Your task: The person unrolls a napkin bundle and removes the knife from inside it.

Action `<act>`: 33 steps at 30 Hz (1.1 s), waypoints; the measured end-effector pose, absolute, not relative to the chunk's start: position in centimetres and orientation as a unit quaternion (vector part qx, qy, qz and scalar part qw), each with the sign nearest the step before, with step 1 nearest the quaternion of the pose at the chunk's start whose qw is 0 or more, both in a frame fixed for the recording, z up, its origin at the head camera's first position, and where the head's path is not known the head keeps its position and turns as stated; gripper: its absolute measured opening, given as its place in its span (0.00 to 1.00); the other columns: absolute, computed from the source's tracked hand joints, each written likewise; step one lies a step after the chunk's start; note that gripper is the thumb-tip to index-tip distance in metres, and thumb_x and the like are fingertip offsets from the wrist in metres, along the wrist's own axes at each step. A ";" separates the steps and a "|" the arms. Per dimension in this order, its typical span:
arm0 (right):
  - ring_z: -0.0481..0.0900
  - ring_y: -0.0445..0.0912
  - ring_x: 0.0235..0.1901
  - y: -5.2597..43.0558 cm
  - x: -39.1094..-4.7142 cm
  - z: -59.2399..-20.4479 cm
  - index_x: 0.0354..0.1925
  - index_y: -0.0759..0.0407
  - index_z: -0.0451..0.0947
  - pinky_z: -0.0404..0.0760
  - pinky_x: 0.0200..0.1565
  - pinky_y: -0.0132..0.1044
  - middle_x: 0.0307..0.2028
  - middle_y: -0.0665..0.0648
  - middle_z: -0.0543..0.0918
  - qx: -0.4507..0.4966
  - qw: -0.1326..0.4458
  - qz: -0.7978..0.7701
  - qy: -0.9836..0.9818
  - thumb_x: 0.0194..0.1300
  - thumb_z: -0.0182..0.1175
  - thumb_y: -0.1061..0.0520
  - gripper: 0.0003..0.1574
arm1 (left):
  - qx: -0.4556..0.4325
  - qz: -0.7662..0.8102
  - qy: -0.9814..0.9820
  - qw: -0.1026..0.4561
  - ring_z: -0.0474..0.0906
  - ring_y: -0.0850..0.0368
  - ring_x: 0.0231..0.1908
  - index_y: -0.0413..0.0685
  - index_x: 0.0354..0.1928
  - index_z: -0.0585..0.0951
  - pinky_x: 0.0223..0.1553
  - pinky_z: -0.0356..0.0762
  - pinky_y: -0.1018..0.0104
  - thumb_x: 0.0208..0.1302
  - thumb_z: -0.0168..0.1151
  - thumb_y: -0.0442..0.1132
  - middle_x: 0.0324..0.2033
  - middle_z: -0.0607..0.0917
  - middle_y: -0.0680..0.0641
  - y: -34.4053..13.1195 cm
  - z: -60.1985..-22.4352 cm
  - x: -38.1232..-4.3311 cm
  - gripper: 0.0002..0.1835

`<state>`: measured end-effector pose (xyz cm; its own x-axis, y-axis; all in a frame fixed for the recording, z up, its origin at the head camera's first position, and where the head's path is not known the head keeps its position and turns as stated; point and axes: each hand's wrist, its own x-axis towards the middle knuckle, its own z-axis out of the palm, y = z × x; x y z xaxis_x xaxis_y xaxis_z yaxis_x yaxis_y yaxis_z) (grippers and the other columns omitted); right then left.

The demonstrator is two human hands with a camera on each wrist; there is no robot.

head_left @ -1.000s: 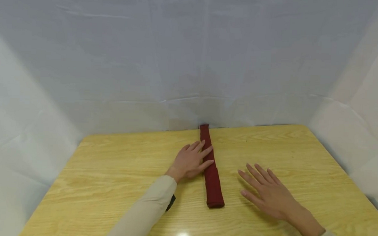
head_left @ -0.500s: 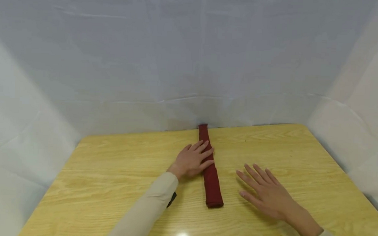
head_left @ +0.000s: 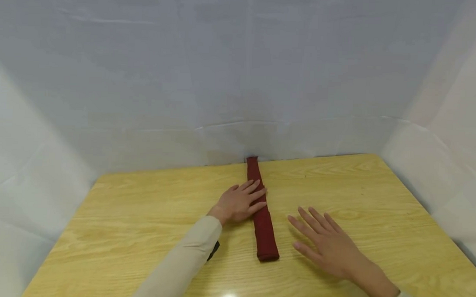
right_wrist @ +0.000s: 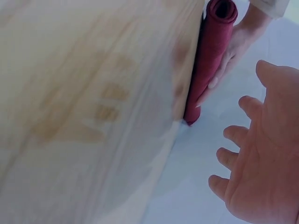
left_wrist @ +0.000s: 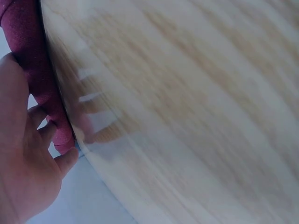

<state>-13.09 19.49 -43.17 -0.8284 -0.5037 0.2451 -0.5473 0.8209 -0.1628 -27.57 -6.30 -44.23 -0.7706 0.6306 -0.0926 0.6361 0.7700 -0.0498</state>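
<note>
A dark red cloth (head_left: 267, 237), rolled into a long narrow tube, lies lengthwise on the table from the back edge toward the front. The right wrist view shows the spiral of its near end. My left hand (head_left: 238, 204) rests on the middle of the roll, fingers spread and fairly straight across its top. From the left wrist view, the fingertips lie along the red roll (left_wrist: 35, 56). To the right of the cloth, my right hand (head_left: 329, 248) hovers over the table with fingers spread, holding nothing; its palm (right_wrist: 266, 158) shows in the right wrist view.
The light wooden table (head_left: 141, 215) has a glossy top that reflects a lamp at the front. White sheeting (head_left: 185, 76) rises behind the table and along both sides. A dark band (head_left: 214, 251) shows beneath the left sleeve.
The whole head view has shifted slightly, so the table and cloth appear a little further left. My right hand sits slightly closer to the roll; the left stays on it.
</note>
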 end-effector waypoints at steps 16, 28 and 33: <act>0.53 0.52 0.70 16.1 -12.3 -42.5 0.73 0.42 0.57 0.59 0.65 0.52 0.72 0.51 0.55 0.293 0.073 0.164 -0.939 0.70 0.46 0.34 0.38 | 0.331 -0.026 0.942 0.051 0.45 0.57 0.72 0.70 0.74 0.54 0.67 0.53 0.52 0.71 0.27 0.67 0.73 0.51 0.54 -6.5 -44.2 -27.7 0.32; 0.63 0.49 0.66 14.0 -11.9 -42.9 0.71 0.46 0.62 0.72 0.57 0.50 0.69 0.54 0.64 0.266 0.036 0.203 -0.942 0.67 0.50 0.32 0.40 | 0.336 -0.011 0.941 0.049 0.44 0.57 0.72 0.69 0.74 0.54 0.67 0.54 0.52 0.71 0.28 0.67 0.73 0.51 0.54 -6.3 -44.6 -27.9 0.33; 0.66 0.48 0.64 13.5 -11.7 -43.2 0.70 0.48 0.64 0.74 0.54 0.49 0.68 0.52 0.65 0.253 0.034 0.208 -0.944 0.66 0.54 0.33 0.40 | 0.336 -0.008 0.941 0.047 0.43 0.57 0.72 0.69 0.74 0.53 0.67 0.54 0.53 0.71 0.28 0.67 0.73 0.51 0.54 -6.3 -44.8 -27.9 0.33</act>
<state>-11.71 13.47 -43.16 -0.8698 -0.4635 0.1690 -0.4916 0.7856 -0.3758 -27.91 -6.28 -44.85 -0.7700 0.6311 -0.0936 0.6326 0.7743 0.0168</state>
